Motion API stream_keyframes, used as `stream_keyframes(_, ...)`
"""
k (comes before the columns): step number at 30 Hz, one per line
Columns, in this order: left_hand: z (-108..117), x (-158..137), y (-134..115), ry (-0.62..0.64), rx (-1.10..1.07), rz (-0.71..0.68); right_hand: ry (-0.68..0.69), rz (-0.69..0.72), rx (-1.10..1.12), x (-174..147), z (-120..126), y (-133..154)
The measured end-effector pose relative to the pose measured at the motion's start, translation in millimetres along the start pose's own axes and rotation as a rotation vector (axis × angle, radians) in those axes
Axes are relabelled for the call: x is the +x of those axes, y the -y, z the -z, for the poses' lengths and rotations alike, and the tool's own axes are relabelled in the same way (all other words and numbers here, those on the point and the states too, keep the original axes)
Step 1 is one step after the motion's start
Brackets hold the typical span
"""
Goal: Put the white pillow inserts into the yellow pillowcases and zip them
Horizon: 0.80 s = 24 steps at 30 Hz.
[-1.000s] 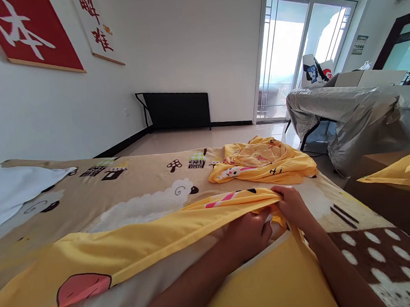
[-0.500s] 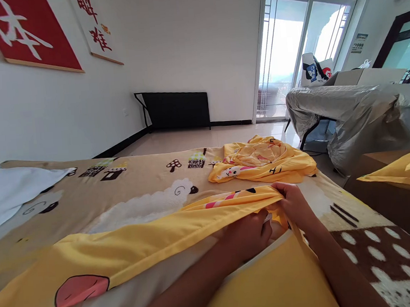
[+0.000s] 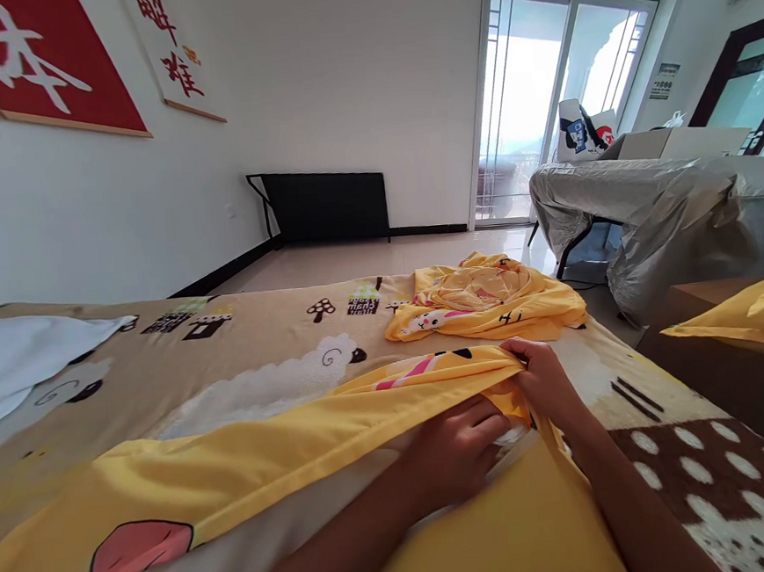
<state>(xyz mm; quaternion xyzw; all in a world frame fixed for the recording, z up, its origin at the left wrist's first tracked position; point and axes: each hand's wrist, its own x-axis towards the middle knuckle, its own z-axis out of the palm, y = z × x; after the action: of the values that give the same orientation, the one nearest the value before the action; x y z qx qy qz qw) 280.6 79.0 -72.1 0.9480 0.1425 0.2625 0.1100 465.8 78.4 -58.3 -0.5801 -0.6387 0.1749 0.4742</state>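
A yellow duvet cover [image 3: 249, 446] with a pink-and-black print stretches across the front of the bed, its hemmed opening held up. My right hand [image 3: 543, 377] is closed on the cover's edge near its corner, thumb and fingers pinching the gathered cloth. Just below and left of it, my left hand [image 3: 464, 447] reaches into the opening with curled fingers. What the left fingers grip is hidden. White fabric [image 3: 295, 526] lies inside the cover beneath my left forearm. A flap of yellow cloth [image 3: 507, 532] spreads between my two arms.
On the patterned bed blanket [image 3: 253, 331] lies a bunched yellow printed cloth [image 3: 489, 300]. White cloth [image 3: 37, 357] is at the left. Two dark sticklike marks [image 3: 637, 398] show at right. Beyond stand a plastic-covered table [image 3: 639, 186] and a brown box [image 3: 713, 374] with yellow cloth.
My left hand has turned so its back faces up more, with its fingers curled further over; a white bit seen at its thumb is now hidden. My right hand keeps its hold.
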Motion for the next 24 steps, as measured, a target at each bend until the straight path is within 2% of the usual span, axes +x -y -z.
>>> stream_keyframes(8, -8.1, -2.9, 2.6, -0.119, 0.213, -0.052, 0.053, -0.002, -0.016, -0.3, 2.4, 1.0)
stream_keyframes(13, -12.4, -1.9, 1.1, -0.077, 0.380, -0.047, 0.074, 0.006, -0.046, -2.5, 3.7, 4.1)
stream_keyframes(20, -14.7, 1.0, -1.2, -0.037, 0.422, 0.066, 0.040, -0.023, -0.134, -3.0, 3.3, 8.5)
stream_keyframes(24, -13.2, 1.8, -1.5, -0.049, 0.461, 0.077, 0.028, -0.052, -0.145, -2.7, 2.8, 11.3)
